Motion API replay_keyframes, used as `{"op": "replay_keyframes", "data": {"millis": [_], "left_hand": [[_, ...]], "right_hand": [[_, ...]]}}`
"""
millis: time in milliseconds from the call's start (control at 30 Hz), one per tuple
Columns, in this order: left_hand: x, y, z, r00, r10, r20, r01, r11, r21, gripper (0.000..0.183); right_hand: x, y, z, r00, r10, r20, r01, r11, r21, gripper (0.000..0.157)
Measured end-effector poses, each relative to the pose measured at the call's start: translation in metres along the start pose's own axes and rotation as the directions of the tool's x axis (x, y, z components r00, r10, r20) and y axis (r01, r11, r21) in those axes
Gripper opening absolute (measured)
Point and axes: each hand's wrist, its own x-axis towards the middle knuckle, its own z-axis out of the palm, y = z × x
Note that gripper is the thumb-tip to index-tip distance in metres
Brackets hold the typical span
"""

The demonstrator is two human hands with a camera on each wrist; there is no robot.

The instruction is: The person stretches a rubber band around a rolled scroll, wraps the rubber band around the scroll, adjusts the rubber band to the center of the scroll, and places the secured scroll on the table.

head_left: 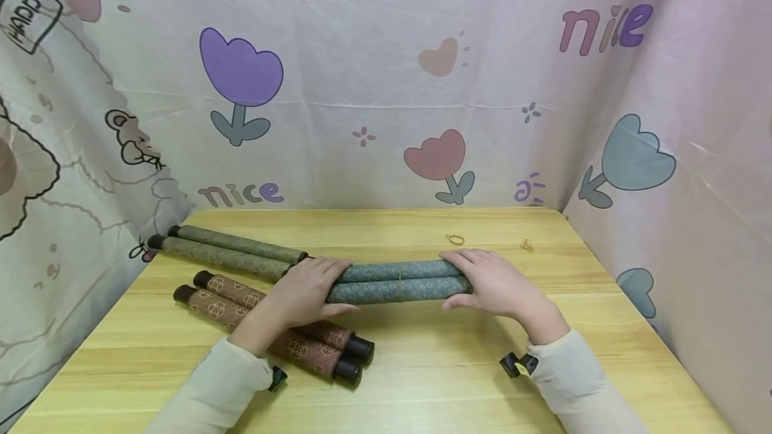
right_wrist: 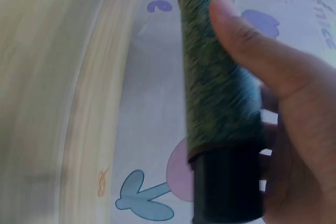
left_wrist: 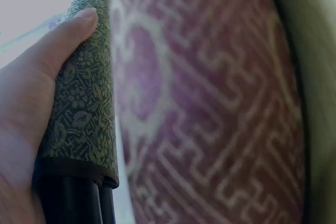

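A blue-green patterned scroll (head_left: 368,291), rolled from both ends into two parallel rolls, is held level between my two hands. A thin rubber band (head_left: 400,285) circles its middle. My left hand (head_left: 306,290) grips its left end; the left wrist view shows the thumb over the patterned cloth and black end knobs (left_wrist: 71,198) below. At the other end my right hand (head_left: 497,283) grips the scroll, and a black knob (right_wrist: 228,187) shows in the right wrist view. Under my left forearm lies a red-brown scroll pair (head_left: 304,351), partly hidden, which looms large and blurred in the left wrist view.
An olive-green scroll pair (head_left: 232,253) lies at the table's back left, its right end close to my left hand. Two loose rubber bands, one looped (head_left: 456,240) and one crumpled (head_left: 527,245), lie towards the back right. Printed curtains (head_left: 362,173) enclose the wooden table (head_left: 422,380).
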Motion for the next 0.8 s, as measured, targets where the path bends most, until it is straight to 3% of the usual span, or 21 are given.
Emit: {"op": "replay_keyframes", "data": {"millis": [367,800], "left_hand": [[-0.001,-0.005,-0.001,1.0,-0.022,0.014,0.023,0.998,-0.05,0.082],[-0.002,-0.005,0.004,0.996,-0.015,0.083,0.017,1.0,-0.024,0.089]], "right_hand": [[0.001,0.007,0.003,0.999,-0.027,-0.03,0.027,1.0,0.007,0.082],[0.001,0.012,0.011,0.997,-0.066,-0.027,0.066,0.998,-0.004,0.073]]}}
